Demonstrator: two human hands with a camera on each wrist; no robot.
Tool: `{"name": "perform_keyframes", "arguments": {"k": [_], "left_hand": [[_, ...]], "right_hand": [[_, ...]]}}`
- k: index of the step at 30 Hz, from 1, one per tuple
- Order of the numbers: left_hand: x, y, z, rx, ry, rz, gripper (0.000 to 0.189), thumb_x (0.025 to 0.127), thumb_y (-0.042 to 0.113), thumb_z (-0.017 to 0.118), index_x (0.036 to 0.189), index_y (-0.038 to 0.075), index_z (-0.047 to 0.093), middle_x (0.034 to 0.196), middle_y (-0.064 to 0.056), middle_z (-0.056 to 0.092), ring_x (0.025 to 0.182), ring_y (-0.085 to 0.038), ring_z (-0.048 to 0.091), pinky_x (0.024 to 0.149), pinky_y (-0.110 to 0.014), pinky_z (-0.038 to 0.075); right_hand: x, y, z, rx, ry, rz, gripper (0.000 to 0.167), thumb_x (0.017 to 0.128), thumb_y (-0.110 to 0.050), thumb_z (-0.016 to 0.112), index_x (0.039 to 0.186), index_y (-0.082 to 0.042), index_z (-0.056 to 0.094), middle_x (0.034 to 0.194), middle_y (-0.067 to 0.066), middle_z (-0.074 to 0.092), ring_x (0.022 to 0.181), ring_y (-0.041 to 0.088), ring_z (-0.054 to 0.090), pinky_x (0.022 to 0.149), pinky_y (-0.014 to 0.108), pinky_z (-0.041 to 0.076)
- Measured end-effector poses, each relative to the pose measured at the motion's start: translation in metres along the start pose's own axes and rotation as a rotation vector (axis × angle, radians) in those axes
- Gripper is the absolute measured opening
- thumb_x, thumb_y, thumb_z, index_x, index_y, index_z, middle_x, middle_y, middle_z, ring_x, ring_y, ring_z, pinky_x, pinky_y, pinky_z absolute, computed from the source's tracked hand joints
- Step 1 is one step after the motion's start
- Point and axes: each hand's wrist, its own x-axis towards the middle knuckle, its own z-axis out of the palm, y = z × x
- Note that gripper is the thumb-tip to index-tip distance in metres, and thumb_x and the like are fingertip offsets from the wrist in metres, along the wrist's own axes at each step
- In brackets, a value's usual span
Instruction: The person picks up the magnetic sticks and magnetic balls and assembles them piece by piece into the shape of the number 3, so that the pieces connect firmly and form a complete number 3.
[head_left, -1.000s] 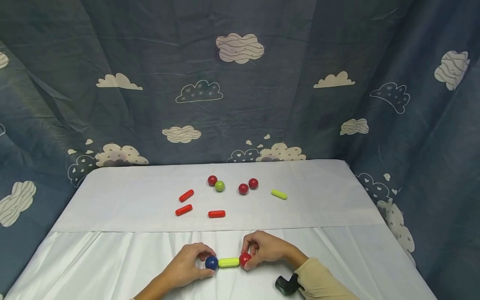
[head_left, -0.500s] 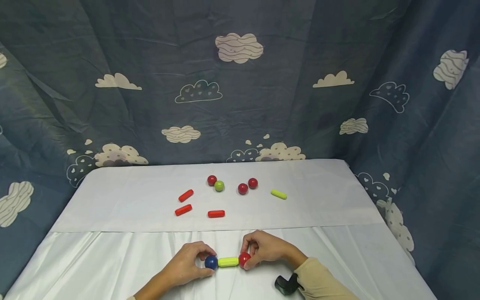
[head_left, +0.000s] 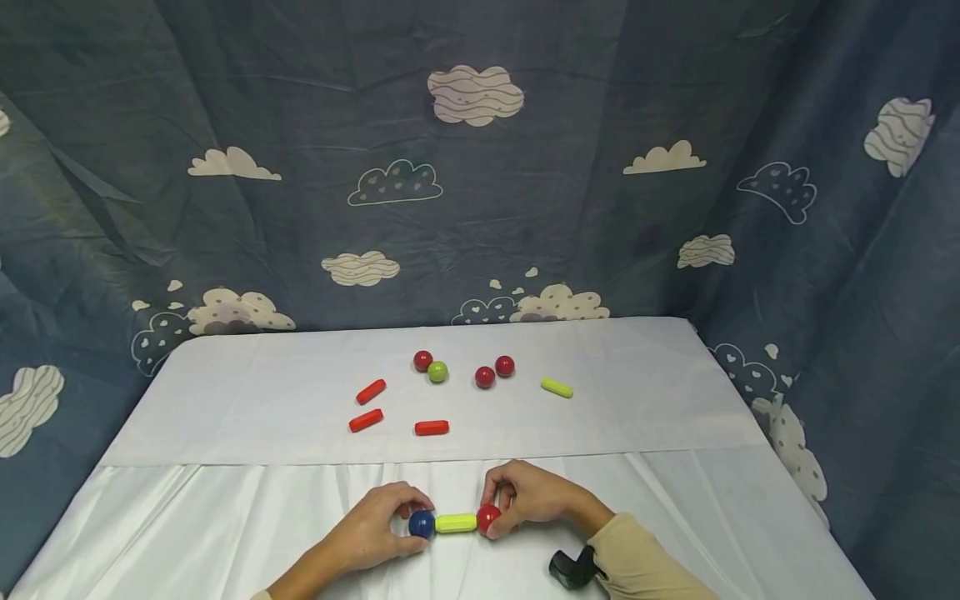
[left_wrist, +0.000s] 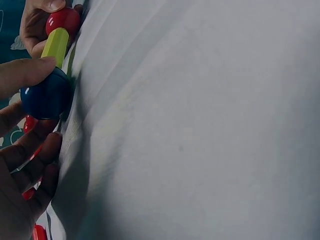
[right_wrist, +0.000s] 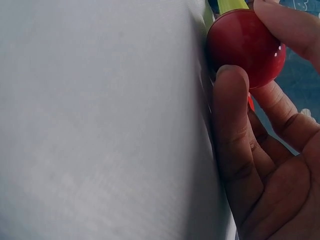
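Note:
A blue ball, a yellow-green rod and a red ball form a straight row low on the white cloth, the rod touching a ball at each end. My left hand pinches the blue ball between thumb and fingers. From the other side my right hand grips the red ball between thumb and fingers. The rod itself is free of both hands.
Farther back on the white table lie several loose pieces: red rods, red balls, a green ball and a yellow-green rod. A black object sits by the right sleeve. A cloud-patterned curtain hangs behind.
Both hands keep their hold on the two balls, and the row stays in place. Only a very slight shift of the whole view shows.

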Motion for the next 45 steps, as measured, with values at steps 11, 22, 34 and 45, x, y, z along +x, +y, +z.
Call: {"name": "perform_keyframes", "arguments": {"k": [11,22,34,45], "left_hand": [[0.016,0.002,0.015,-0.05,0.024,0.078,0.023,0.083,0.032,0.075,0.102,0.021,0.067,0.093,0.016,0.06,0.086,0.0,0.052,0.08,-0.027,0.044],[0.023,0.004,0.021,-0.188,0.033,0.081,0.018,0.08,0.025,0.079,0.095,0.018,0.073,0.087,0.011,0.064,0.079,-0.002,0.052,0.073,-0.022,0.043],[0.023,0.0,0.023,-0.274,0.017,0.045,0.018,0.08,0.024,0.079,0.095,0.018,0.073,0.087,0.008,0.063,0.081,-0.005,0.052,0.075,-0.024,0.041],[0.024,-0.001,0.023,-0.276,-0.005,0.011,0.018,0.08,0.027,0.078,0.096,0.021,0.073,0.089,0.011,0.062,0.083,-0.007,0.051,0.076,-0.025,0.04]], "right_hand": [[0.0,0.001,0.0,0.008,-0.006,-0.01,0.023,0.072,-0.003,0.082,0.087,-0.009,0.065,0.069,-0.002,0.06,0.059,0.006,0.051,0.053,0.017,0.041],[-0.001,-0.001,0.0,0.019,-0.008,-0.027,0.023,0.071,-0.002,0.082,0.087,-0.007,0.066,0.068,-0.001,0.059,0.059,0.006,0.051,0.052,0.017,0.04],[0.0,0.001,-0.001,-0.017,-0.003,-0.032,0.025,0.07,-0.006,0.083,0.086,-0.012,0.066,0.07,-0.003,0.06,0.059,0.005,0.051,0.053,0.017,0.04],[-0.005,0.003,-0.041,-0.024,0.12,-0.06,0.032,0.074,-0.009,0.082,0.1,-0.001,0.064,0.091,0.007,0.062,0.066,0.013,0.056,0.056,0.023,0.047]]}}
